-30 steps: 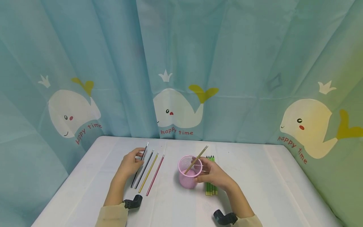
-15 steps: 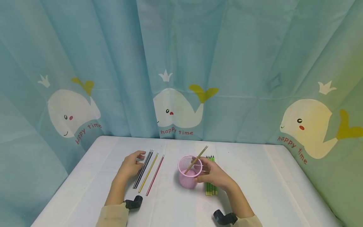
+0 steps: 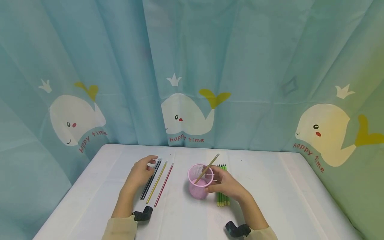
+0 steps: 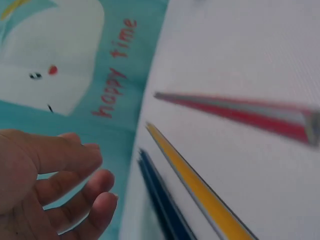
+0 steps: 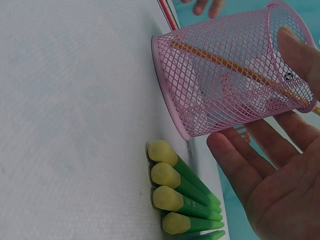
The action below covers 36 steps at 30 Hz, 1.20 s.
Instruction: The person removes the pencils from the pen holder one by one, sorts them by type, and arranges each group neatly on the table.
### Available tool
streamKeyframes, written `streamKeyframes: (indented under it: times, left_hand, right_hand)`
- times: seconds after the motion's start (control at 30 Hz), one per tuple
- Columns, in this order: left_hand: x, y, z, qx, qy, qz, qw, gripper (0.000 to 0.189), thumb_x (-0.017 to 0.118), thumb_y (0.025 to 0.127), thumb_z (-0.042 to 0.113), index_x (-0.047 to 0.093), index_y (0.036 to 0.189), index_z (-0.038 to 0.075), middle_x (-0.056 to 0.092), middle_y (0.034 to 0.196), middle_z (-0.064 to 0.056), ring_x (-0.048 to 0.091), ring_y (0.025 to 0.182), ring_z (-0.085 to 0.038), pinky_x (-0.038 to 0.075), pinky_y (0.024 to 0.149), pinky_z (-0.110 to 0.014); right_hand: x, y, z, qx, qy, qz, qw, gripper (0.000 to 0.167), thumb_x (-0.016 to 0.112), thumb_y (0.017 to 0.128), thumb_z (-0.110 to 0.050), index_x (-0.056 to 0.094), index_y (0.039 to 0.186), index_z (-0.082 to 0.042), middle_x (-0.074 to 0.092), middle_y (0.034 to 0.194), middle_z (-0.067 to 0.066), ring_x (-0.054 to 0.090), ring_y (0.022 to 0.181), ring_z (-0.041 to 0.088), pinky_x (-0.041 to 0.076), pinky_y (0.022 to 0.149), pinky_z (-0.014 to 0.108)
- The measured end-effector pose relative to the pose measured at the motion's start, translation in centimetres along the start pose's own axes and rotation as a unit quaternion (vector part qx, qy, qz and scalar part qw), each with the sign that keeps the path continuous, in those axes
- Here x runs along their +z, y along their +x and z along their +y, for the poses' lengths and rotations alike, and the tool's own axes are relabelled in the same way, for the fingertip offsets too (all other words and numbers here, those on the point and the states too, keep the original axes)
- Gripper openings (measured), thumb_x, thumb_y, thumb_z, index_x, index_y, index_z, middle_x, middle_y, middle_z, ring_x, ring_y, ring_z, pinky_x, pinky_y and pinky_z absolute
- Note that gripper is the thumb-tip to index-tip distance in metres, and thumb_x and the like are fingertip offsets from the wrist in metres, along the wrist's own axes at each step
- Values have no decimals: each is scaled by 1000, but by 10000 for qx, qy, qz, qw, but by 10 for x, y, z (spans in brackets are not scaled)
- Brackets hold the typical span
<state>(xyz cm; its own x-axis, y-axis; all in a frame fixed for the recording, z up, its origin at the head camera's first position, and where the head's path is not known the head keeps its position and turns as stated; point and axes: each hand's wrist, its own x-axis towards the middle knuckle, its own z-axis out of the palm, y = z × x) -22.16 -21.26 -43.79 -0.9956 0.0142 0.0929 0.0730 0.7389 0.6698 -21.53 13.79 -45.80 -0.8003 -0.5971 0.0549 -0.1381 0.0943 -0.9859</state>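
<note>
My right hand (image 3: 226, 183) holds a pink mesh pencil cup (image 3: 198, 192) by its right side, thumb at the rim and fingers along the wall. One yellowish-brown pencil (image 3: 211, 164) leans inside the cup. My left hand (image 3: 138, 173) hovers over the left of the two dark pencils (image 4: 167, 202), which lie side by side. Its fingers are loosely bent, and nothing is between them in the left wrist view. To the right of the dark pair lie a yellow pencil (image 3: 156, 182) and a red pencil (image 3: 163, 185), roughly parallel and apart.
Several green pencils (image 3: 222, 199) lie in a row beneath and beside my right hand. Everything rests on a white table (image 3: 288, 190). A blue-green curtain (image 3: 258, 126) with whale prints hangs behind the far edge.
The leftmost dark pencil, earlier in my left hand, was laid against the other dark one and let go. My left hand has since risen slightly; the right hand and cup stay put.
</note>
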Motion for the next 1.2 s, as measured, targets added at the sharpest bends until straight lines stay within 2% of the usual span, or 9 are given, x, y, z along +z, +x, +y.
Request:
streamKeyframes:
  times: [0.17,0.37,0.53,0.6,0.7,0.83,0.97,1.1,1.2]
  left_hand:
    - [-2,-5,22,598,-52,76,9982,47,63,91,-1,57,137,7,66,122,-15,64,95,-23,55,76,-40]
    - [10,-16,51,1302,-337,251,9906,41,66,93,5,60,134,13,66,122,-8,65,103,-26,56,83,-40]
    - [28,-24,81,2077,-459,527,9757,32,69,95,16,65,127,16,66,121,-1,64,108,-22,59,81,-36]
    - [37,-27,91,2383,-379,577,9687,30,68,95,22,66,125,19,65,123,3,61,113,-20,58,87,-38]
    - [51,-32,103,2701,-335,451,9612,29,67,96,29,66,125,21,62,128,5,55,123,-18,52,100,-44]
    - [66,-35,111,2803,-262,-17,9595,37,66,96,38,64,129,23,54,141,2,44,135,-24,44,107,-55]
    - [78,-34,111,2904,281,-332,9559,52,64,93,49,57,140,27,45,153,-3,36,143,-34,40,109,-62]
    - [88,-33,108,3139,938,-290,9444,63,56,93,61,52,145,28,40,156,-9,34,142,-44,36,110,-66]
    - [92,-34,108,3192,1173,-236,9401,67,45,93,68,50,147,27,40,156,-8,34,142,-44,35,110,-66]
  right_hand:
    - [-1,0,2,49,-26,33,10000,76,78,81,-5,41,147,1,50,144,25,49,131,47,51,104,37]
    - [0,-1,4,37,58,8,10000,77,78,81,-3,40,147,1,48,145,26,49,131,47,51,104,37]
    - [1,0,4,-83,5,-42,10000,74,78,81,-4,42,145,2,52,142,25,50,130,47,50,105,42]
    - [1,0,4,-94,-62,-27,9999,73,78,82,-6,42,145,2,54,139,24,51,129,46,50,105,43]
    - [1,1,4,-71,-126,11,9999,73,78,82,-7,42,145,1,56,137,22,53,128,45,50,105,42]
    - [0,0,3,28,-85,13,10000,75,78,83,-8,41,147,-1,55,140,21,52,130,42,49,106,41]
    - [-1,-1,2,77,-199,55,9998,73,79,84,-14,42,147,-6,52,144,17,50,133,39,47,108,45]
    - [-3,-1,1,-57,-237,16,9997,75,81,83,-16,42,146,-2,50,146,18,50,133,41,48,107,44]
    - [-3,-1,1,-157,-260,-26,9995,76,80,83,-15,41,145,2,52,143,20,53,129,43,51,105,41]
